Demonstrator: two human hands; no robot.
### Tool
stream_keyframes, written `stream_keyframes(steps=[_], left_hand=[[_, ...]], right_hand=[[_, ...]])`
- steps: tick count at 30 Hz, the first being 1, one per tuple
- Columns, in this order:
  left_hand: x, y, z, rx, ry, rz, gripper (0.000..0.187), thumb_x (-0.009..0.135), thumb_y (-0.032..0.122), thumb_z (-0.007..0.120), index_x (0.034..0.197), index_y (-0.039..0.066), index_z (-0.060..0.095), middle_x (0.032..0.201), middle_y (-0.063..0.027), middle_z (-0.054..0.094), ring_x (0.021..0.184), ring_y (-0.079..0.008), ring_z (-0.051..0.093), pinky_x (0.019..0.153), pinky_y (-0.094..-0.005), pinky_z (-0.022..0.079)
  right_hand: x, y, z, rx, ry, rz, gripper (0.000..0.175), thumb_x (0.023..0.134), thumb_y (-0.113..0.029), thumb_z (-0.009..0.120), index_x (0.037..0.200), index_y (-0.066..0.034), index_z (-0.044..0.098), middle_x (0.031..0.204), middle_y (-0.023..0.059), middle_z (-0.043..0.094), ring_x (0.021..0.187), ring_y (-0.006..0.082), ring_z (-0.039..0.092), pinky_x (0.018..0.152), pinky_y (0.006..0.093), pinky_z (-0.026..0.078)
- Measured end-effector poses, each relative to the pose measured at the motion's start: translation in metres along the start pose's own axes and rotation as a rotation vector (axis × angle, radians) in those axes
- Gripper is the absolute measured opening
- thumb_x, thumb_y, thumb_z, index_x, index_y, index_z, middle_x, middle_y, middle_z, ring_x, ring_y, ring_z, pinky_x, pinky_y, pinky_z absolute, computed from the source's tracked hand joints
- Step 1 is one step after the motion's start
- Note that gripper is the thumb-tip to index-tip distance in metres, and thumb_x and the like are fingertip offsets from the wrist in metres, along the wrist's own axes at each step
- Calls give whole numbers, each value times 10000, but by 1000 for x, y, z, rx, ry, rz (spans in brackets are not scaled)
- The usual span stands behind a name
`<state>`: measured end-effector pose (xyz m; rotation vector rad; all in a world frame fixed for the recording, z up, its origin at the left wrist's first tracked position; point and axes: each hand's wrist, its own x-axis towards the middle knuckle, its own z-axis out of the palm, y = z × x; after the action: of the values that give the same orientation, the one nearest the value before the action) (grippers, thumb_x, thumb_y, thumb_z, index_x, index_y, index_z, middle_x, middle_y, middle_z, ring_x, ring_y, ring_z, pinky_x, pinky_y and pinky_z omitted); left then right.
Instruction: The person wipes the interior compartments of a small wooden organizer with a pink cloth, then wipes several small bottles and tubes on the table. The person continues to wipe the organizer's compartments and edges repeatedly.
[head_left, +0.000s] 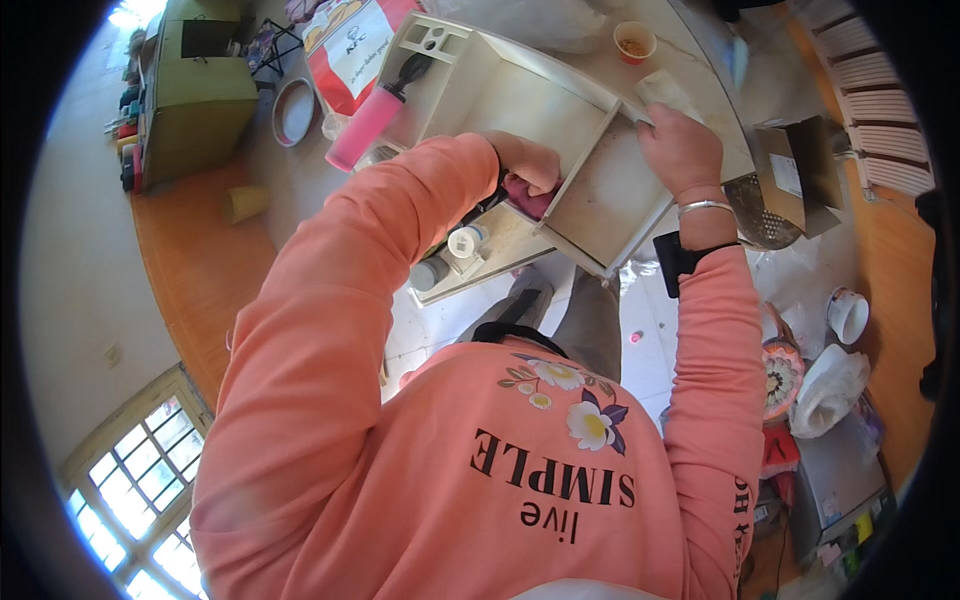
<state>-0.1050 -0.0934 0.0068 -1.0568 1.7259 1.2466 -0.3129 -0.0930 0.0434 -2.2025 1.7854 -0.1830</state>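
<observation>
Before me a cream-coloured compartmented organizer (517, 97) stands tilted at an angle on the table. My left hand (534, 163) is closed on a dark pink cloth (529, 199), which lies against a divider on the near side of the organizer. With thumb and fingers, my right hand (681, 150) grips the rim at the organizer's right end. A pink bottle with a black top (371, 124) lies across its left part. White-lidded (465, 241) and grey-lidded (429, 274) containers stand just left of my legs, partly behind my left sleeve.
A paper cup (634, 43) stands beyond the organizer, near a clear plastic bag (525, 22). A red and white KFC bag (356, 56) and a round metal dish (293, 112) are at left. An open cardboard box (795, 176) and a perforated stool seat (761, 214) are at right.
</observation>
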Motion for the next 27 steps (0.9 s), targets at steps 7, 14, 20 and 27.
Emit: stream_keyframes(steps=[7,14,20,27], left_hand=[[-6,-3,-4,48,-188,68,256,494,54,515,728,-7,598,642,-124,537,577,-240,510,508,-372,419],[-75,-23,48,-320,-168,286,196,556,28,497,732,18,584,585,-24,469,601,-141,440,543,-307,379],[-104,-21,116,-147,260,342,285,669,166,614,926,46,590,768,-128,614,730,-270,588,649,-364,449],[-107,-10,143,-446,225,183,317,742,263,643,987,68,588,815,-110,628,770,-238,617,686,-339,468]], right_hand=[[-1,0,0,-27,1,7,184,804,-282,500,827,-112,567,799,101,629,746,330,595,612,445,467],[1,0,-1,-35,-19,9,194,798,-287,505,835,-106,563,794,111,628,741,340,592,617,452,462],[2,1,0,-75,-21,-1,212,793,-290,514,882,-103,557,826,138,622,778,347,588,647,455,460],[-24,-17,-32,-30,438,-448,355,803,-185,576,1127,-47,528,979,158,608,852,325,597,766,408,476]])
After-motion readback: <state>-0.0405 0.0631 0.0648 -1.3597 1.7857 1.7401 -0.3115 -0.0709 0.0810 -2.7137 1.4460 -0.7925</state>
